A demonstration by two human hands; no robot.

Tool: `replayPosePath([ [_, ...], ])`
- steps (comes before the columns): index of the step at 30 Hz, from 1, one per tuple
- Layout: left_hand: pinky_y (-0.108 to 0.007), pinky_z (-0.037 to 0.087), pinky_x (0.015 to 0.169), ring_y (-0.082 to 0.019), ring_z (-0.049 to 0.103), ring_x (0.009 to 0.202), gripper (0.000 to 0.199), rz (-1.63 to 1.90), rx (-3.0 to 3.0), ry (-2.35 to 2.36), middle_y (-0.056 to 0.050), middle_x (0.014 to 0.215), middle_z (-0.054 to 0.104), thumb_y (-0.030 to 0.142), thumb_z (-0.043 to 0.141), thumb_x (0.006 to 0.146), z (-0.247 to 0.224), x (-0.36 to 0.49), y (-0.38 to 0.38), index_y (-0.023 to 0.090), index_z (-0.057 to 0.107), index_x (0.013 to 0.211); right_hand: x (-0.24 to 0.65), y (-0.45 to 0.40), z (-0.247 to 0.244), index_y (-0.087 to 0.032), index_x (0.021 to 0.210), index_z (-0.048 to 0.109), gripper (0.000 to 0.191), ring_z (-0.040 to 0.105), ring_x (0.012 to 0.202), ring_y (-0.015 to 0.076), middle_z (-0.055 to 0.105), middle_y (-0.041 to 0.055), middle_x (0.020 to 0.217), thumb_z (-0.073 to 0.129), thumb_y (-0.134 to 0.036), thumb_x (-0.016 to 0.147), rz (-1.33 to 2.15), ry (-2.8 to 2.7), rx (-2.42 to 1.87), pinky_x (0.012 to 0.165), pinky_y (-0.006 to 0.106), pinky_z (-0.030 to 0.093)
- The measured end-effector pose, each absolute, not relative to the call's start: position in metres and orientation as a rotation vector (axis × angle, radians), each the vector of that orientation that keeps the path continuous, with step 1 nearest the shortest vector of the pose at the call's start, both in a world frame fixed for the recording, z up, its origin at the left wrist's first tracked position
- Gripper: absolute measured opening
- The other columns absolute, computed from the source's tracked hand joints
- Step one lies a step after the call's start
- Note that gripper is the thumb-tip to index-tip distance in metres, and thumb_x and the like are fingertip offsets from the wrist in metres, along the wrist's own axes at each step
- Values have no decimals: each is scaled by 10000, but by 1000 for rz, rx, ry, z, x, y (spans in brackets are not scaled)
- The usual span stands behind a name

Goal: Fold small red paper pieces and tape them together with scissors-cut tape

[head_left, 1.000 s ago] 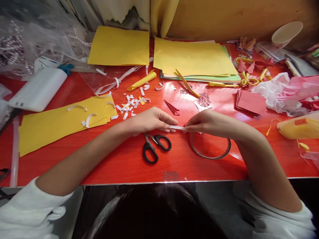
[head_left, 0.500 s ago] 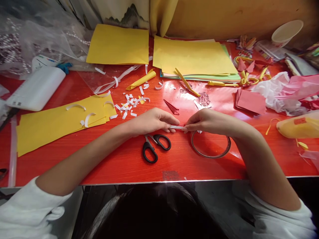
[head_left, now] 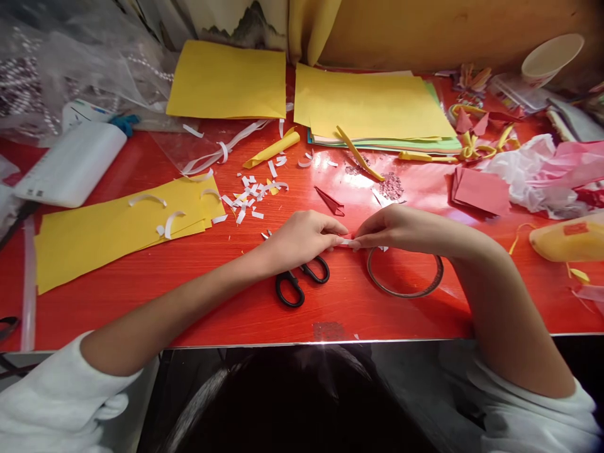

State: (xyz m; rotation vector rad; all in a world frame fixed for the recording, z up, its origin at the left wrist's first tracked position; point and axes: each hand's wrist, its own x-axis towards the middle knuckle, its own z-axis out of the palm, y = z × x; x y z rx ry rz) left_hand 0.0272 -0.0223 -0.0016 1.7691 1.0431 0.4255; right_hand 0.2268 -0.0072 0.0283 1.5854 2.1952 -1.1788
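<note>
My left hand (head_left: 309, 238) is closed, its thumb and fingers pinching the left end of a small white strip (head_left: 346, 242). From the other side, my right hand (head_left: 389, 228) pinches the strip's right end, so the two hands nearly meet. Most of the strip is hidden by my fingertips. Black-handled scissors (head_left: 290, 290) lie partly under my left wrist. Just below my right hand rests a thin ring of a tape roll (head_left: 406, 294). A folded dark red paper piece (head_left: 330, 201) lies beyond my fingers.
White paper scraps (head_left: 248, 195) lie beside long yellow paper strips (head_left: 123, 220) on the red table (head_left: 226, 314). Yellow sheets (head_left: 368, 104) and a rolled yellow paper (head_left: 272, 149) lie farther back. Red paper squares (head_left: 481, 192), a crumpled plastic bag (head_left: 523, 170) and a white cup (head_left: 550, 60) are at right.
My left hand has slid along the strip toward my right hand, so less white shows between them. The whole scene has shifted slightly right in view.
</note>
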Motion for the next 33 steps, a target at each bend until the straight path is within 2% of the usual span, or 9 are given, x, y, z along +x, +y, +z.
replayPosePath([
  [6,-211,466,673,-107,637,744,238,454,1804,1058,-26,917,731,195,551,807,-2,27,-23,151,710,978,226,-9,34,-186,698,701,507,408,569,114,523,3,619,516,-656,743,-1162,2211,1555,521,258,291],
  [12,-223,461,653,-108,621,694,234,455,1783,1053,-28,844,727,211,550,807,-5,25,-21,143,711,963,225,-12,38,-171,661,668,493,396,565,105,513,5,616,519,-632,756,-1198,2232,1561,523,254,296],
  [17,-238,447,732,-140,623,849,255,421,1912,1037,-48,967,712,216,506,844,-2,26,-25,152,706,988,224,-15,37,-177,628,649,455,372,512,97,477,-5,560,509,-581,783,-1100,2225,1580,502,265,256],
  [20,-242,440,737,-143,607,841,264,409,1979,1092,-61,948,700,198,483,856,0,24,-24,143,704,990,228,-13,38,-168,600,633,451,379,493,99,486,-1,534,534,-575,767,-971,2186,1658,493,270,251],
  [24,-226,433,657,-109,577,694,251,387,1892,1126,-47,825,681,225,499,849,1,19,-17,136,701,968,238,-10,42,-184,782,703,381,499,590,134,616,25,668,548,-532,778,-1037,2263,1708,533,271,328],
  [28,-210,414,579,-87,538,613,246,373,1800,1135,-36,767,652,237,514,838,2,17,-14,135,688,979,240,-10,44,-233,1001,709,365,552,661,153,659,25,752,548,-487,794,-1130,2303,1682,582,281,374],
  [33,-186,382,482,-64,504,534,243,368,1670,1134,-23,698,611,240,527,835,4,17,-13,131,668,1000,237,-9,42,-228,913,727,318,564,684,159,665,25,746,558,-467,791,-1207,2289,1736,603,288,388],
])
